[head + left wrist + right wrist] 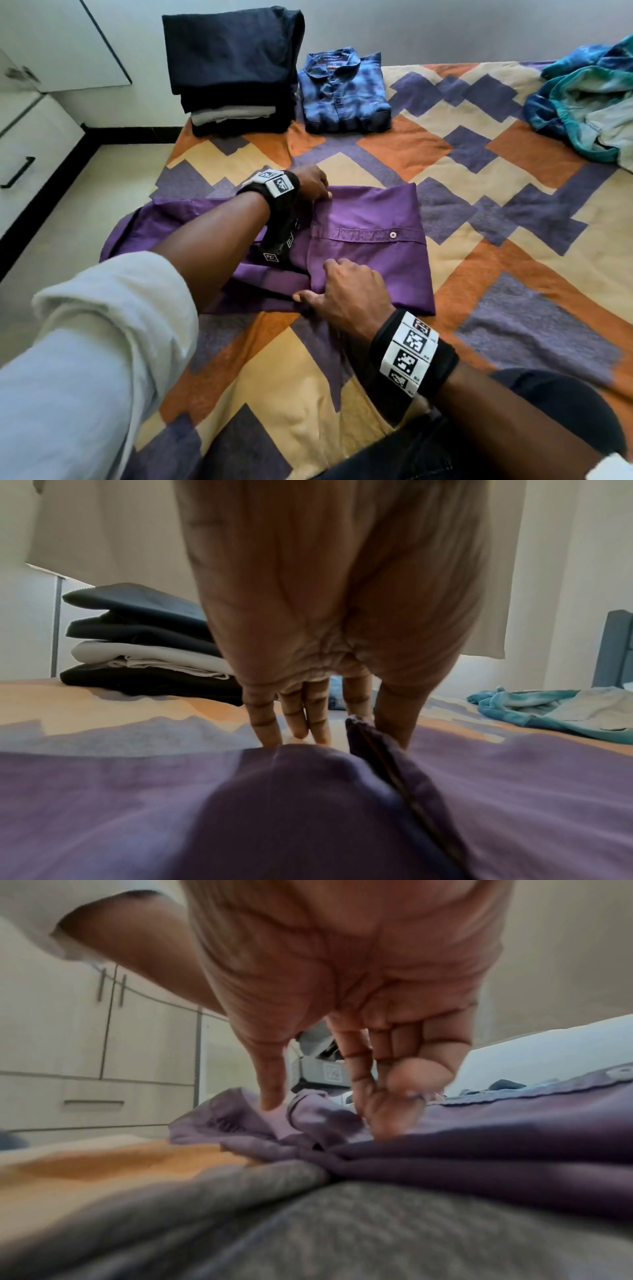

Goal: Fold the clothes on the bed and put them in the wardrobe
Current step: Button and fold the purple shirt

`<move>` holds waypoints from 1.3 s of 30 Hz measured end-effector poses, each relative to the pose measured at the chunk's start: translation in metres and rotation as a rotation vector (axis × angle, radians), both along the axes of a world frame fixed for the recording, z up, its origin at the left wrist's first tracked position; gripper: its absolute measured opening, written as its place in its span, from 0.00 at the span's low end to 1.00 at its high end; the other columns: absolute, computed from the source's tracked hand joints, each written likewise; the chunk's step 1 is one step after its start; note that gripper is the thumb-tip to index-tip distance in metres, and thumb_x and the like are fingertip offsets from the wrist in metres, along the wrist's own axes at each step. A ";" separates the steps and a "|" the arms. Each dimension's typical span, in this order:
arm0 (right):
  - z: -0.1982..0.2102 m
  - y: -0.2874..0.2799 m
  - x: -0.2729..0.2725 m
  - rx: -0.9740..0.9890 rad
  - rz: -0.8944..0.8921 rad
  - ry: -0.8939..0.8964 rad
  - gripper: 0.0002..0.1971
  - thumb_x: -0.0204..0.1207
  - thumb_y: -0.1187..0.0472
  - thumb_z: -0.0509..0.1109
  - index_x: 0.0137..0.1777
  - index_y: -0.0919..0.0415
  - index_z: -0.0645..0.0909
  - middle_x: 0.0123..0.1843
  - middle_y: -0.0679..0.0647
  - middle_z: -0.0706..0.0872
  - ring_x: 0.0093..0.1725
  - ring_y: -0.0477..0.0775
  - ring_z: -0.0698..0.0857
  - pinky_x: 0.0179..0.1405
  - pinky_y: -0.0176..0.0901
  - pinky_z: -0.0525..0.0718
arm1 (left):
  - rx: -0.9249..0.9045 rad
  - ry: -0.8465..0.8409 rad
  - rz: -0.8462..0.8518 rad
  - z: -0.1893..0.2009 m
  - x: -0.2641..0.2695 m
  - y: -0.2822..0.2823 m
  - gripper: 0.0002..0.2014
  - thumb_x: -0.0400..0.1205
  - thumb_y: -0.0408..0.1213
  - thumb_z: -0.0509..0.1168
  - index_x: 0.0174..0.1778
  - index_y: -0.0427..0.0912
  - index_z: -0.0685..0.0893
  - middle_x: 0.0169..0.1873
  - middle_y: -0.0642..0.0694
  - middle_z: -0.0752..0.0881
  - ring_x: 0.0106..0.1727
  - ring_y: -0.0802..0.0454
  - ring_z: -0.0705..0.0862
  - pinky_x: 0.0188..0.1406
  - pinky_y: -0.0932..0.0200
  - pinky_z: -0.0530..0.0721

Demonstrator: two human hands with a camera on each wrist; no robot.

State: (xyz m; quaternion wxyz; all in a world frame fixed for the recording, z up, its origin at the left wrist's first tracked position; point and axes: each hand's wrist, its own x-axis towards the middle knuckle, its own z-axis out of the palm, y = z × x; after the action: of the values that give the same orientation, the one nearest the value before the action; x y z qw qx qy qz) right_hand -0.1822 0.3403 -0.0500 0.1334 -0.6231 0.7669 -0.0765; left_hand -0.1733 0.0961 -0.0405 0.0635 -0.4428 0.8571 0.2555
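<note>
A purple shirt [370, 246] lies partly folded in the middle of the patterned bed cover [496, 192]. Its right half is doubled over, with a button facing up. My left hand [320, 192] is at the far end of the fold line. In the left wrist view, its thumb and forefinger pinch a raised edge of the purple shirt [363, 731], and the other fingers [263, 723] point down at the bed. My right hand [318, 281] is at the near end of the fold. Its thumb and curled fingers [387, 1110] hold the folded edge of the purple shirt [308, 1115].
A stack of folded dark and grey clothes [236, 68] and a folded blue shirt [342, 92] sit at the far edge of the bed. A crumpled blue-green garment [589, 102] lies at the far right. White wardrobe doors and drawers [30, 130] stand to the left, across a strip of floor.
</note>
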 end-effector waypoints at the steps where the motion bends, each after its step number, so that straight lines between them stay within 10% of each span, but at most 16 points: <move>1: -0.003 0.000 0.004 0.021 0.008 0.010 0.30 0.71 0.30 0.67 0.56 0.56 0.76 0.58 0.57 0.84 0.58 0.63 0.85 0.48 0.51 0.79 | 0.010 0.008 0.005 -0.001 0.000 -0.002 0.15 0.82 0.40 0.71 0.61 0.36 0.86 0.55 0.39 0.87 0.56 0.44 0.83 0.47 0.60 0.78; 8: -0.008 0.002 0.007 0.008 0.108 0.064 0.13 0.76 0.55 0.65 0.58 0.58 0.73 0.56 0.59 0.84 0.54 0.66 0.86 0.44 0.51 0.80 | 0.178 0.307 0.159 0.000 0.007 -0.010 0.13 0.77 0.30 0.73 0.29 0.45 0.79 0.27 0.47 0.81 0.25 0.58 0.78 0.23 0.68 0.73; 19: 0.010 0.005 0.006 -0.038 -0.051 0.043 0.09 0.76 0.54 0.61 0.51 0.58 0.76 0.50 0.61 0.87 0.51 0.68 0.85 0.38 0.50 0.68 | 0.453 0.395 0.226 0.004 0.021 -0.003 0.14 0.83 0.27 0.67 0.34 0.41 0.74 0.26 0.43 0.75 0.25 0.52 0.75 0.20 0.61 0.83; 28: 0.019 -0.005 -0.043 0.135 -0.118 -0.418 0.14 0.69 0.55 0.79 0.31 0.62 0.81 0.28 0.54 0.88 0.34 0.56 0.88 0.34 0.49 0.80 | 0.513 0.433 0.244 0.015 0.016 0.009 0.12 0.87 0.27 0.61 0.38 0.40 0.70 0.30 0.37 0.77 0.23 0.47 0.80 0.20 0.51 0.87; 39: 0.020 -0.007 -0.022 0.004 -0.059 -0.378 0.15 0.69 0.58 0.70 0.27 0.56 0.68 0.26 0.49 0.74 0.34 0.56 0.77 0.34 0.47 0.66 | 0.447 0.486 0.313 0.018 0.023 0.012 0.12 0.84 0.24 0.61 0.37 0.40 0.72 0.25 0.40 0.73 0.16 0.51 0.75 0.15 0.57 0.83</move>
State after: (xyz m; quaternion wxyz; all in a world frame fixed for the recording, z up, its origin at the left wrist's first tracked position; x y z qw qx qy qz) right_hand -0.2041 0.3331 -0.0301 0.2740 -0.5744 0.7464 -0.1943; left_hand -0.1507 0.1082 -0.0224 -0.0868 -0.4701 0.6921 0.5407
